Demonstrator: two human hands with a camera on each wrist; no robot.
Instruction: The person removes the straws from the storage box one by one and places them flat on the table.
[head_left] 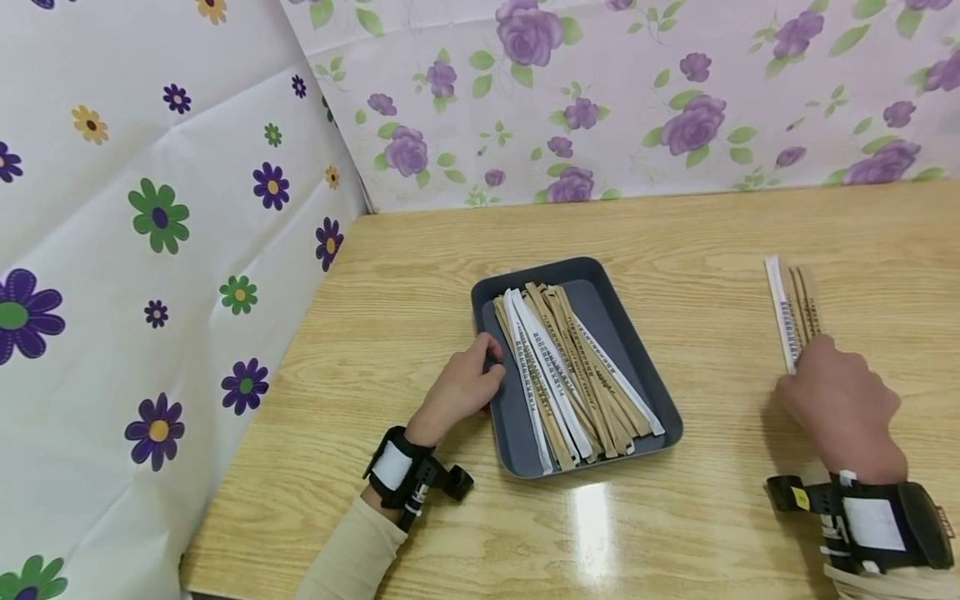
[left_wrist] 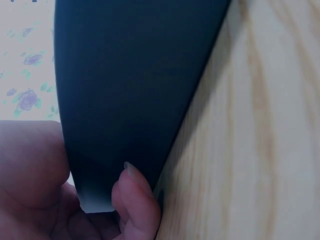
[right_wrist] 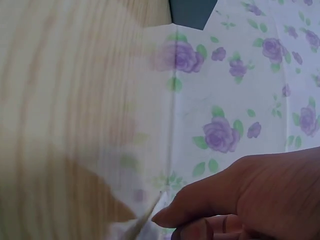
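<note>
A dark grey rectangular tray (head_left: 600,308) stands on the table, holding a pile of paper-wrapped straws (head_left: 570,375) in white and brown. My left hand (head_left: 465,383) grips its left wall, with the thumb at the rim and the fingers against the outside. In the left wrist view, the tray's outer wall (left_wrist: 130,90) sits between thumb and fingers. Right of the tray, my right hand (head_left: 843,404) holds a white wrapped straw (head_left: 782,312) and several brown ones (head_left: 806,304) side by side by their near ends. Their lower ends are hidden under the hand.
The wooden table (head_left: 420,275) runs around the tray. Behind it hangs a cloth with purple roses (head_left: 690,125); on the left hangs a white sheet with daisies (head_left: 247,250). Each wrist wears a black strap with a camera (head_left: 453,482).
</note>
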